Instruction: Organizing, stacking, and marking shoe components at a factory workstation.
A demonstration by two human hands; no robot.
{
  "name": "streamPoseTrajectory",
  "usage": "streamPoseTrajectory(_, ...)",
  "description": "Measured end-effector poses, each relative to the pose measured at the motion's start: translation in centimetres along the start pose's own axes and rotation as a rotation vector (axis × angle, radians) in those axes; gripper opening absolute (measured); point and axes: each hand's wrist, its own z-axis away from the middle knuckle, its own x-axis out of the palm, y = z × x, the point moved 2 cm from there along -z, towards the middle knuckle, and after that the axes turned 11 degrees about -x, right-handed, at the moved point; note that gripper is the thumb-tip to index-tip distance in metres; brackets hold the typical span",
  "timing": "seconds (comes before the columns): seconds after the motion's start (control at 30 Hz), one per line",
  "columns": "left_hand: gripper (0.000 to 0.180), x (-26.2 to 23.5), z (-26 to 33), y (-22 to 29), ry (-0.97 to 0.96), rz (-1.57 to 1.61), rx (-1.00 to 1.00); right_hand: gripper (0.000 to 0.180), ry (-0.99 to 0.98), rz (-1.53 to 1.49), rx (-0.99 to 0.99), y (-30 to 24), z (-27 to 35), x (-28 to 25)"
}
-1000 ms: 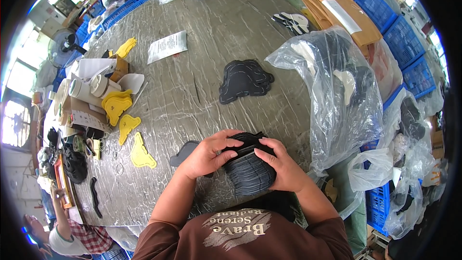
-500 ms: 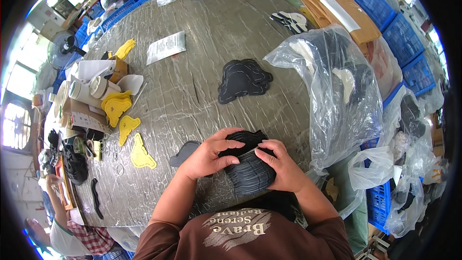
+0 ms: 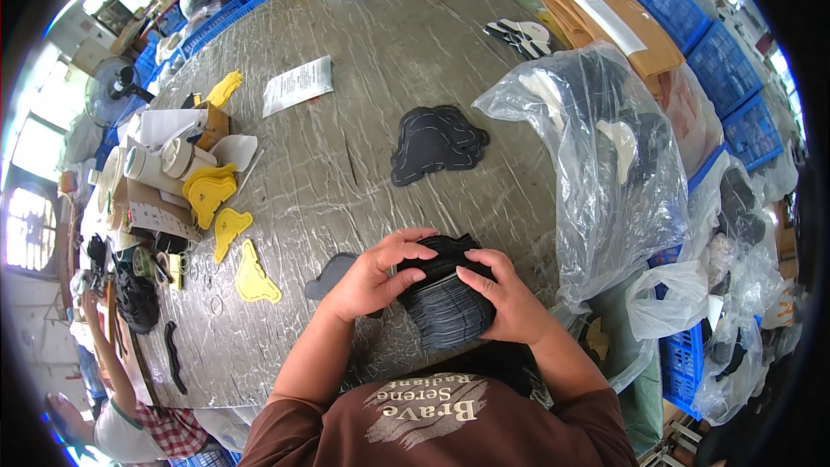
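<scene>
Here — both hands (image 3: 369,281) around a stack of black pieces (image 3: 450,316).

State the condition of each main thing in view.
Black stack: held, layered edges showing
Left grip: on its left side, fingers bent
Right grip: curled around its right side
Dark pile: layered, lying flat
Clear bag: crumpled, partly filled
White packet: lying flat
Fan: running or not, unclear

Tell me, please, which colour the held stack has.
The stack is black; the head view shows it best.
</scene>
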Motion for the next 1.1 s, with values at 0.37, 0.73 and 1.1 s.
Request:
streamPoseTrajectory(0.37, 0.031, 0.2, -0.1, 0.6, -0.103, -0.031, 0.036, 0.089, -0.003, -0.016, 0.011, 0.1, 0.1, 0.1)
streamPoseTrajectory(0.73, 0.026, 0.3, -0.2, -0.2, -0.031, -0.025, 0.039, 0.092, -0.007, -0.031, 0.021, 0.2, 0.3, 0.2)
streamPoseTrajectory(1.1, 0.032, 0.6, -0.2, 0.4, -0.101, -0.016, 0.050, 0.094, -0.004, -0.030, -0.001, 0.2, 0.3, 0.2)
